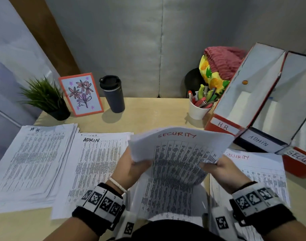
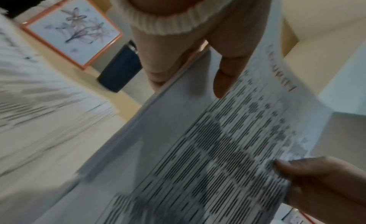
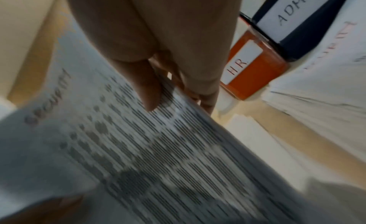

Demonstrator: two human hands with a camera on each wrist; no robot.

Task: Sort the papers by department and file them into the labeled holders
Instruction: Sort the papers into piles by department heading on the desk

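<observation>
left hand (image 1: pixel 131 168) and right hand (image 1: pixel 223 171) each pinch a side edge of the security sheaf (image 1: pixel 178 153), thumbs on top. hr pile (image 1: pixel 32 159) and admin pile (image 1: pixel 96 164) lie left of it, the holders (image 1: pixel 263 108) to its right.

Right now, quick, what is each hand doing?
Left hand: closed, gripping the left edge of the SECURITY papers.
Right hand: closed, gripping their right edge.

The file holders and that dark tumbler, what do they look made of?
The file holders look like stiff cardboard: flat folded walls, matte white inside, coloured outside, paper labels. The dark tumbler seems to be coated metal with a black plastic lid, judging by its smooth dull sheen; I can't be sure.
</observation>
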